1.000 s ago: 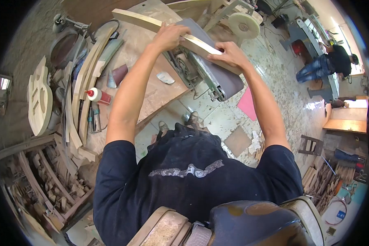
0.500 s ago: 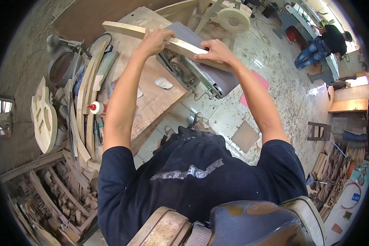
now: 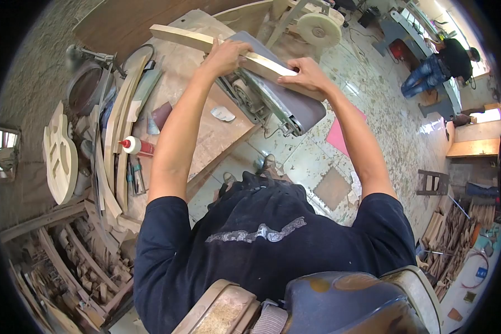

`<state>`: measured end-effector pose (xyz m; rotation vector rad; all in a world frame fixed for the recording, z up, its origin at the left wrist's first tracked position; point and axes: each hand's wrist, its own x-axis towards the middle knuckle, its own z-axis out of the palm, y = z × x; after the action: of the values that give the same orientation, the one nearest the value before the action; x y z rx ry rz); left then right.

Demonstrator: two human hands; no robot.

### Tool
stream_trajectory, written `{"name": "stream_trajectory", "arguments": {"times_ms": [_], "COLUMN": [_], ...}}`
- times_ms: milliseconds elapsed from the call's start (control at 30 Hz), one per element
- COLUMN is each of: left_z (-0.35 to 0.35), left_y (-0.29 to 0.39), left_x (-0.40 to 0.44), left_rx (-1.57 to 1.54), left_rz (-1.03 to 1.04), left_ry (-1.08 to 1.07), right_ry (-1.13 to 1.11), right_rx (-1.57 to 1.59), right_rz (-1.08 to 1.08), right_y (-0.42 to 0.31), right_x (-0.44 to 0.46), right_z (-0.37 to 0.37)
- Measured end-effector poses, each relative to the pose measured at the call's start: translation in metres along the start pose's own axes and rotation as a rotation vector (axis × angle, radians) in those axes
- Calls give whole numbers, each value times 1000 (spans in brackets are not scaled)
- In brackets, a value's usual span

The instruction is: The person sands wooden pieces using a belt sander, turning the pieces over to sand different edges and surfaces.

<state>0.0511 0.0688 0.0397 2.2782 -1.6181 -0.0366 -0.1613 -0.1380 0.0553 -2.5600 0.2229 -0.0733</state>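
Observation:
A long, slightly curved wooden strip [image 3: 178,37] lies across the belt of a belt sander [image 3: 295,108]. My left hand [image 3: 226,57] grips the strip near its middle, fingers wrapped over its top edge. Toward the right end, my right hand [image 3: 308,77] holds the strip with the thumb on the near side; its fingers are partly hidden behind the wood. The strip's left end sticks out past the sander, above the workbench. A scrap of white paper [image 3: 222,113] lies on the bench beside the sander.
On the workbench [image 3: 206,150] are a red glue bottle with a white cap [image 3: 137,146], several curved wooden strips [image 3: 117,122] and hand tools. A guitar-shaped wooden body [image 3: 60,158] leans at left. A wood-scrap bin [image 3: 75,267] stands below. Another person [image 3: 442,64] works at a far machine.
Both hands and the wooden strip have shifted to the right along the sander belt. My left forearm moved right, showing more of the glue bottle.

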Motion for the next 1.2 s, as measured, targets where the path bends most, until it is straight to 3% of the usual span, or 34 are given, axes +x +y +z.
{"name": "stream_trajectory", "arguments": {"times_ms": [1200], "left_z": [-23], "left_y": [-23], "left_x": [-10], "left_rx": [56], "left_rz": [-31], "left_ry": [-67], "right_ry": [76], "right_rx": [-18], "right_rz": [-37], "right_y": [-26], "right_x": [16], "right_z": [18]}}
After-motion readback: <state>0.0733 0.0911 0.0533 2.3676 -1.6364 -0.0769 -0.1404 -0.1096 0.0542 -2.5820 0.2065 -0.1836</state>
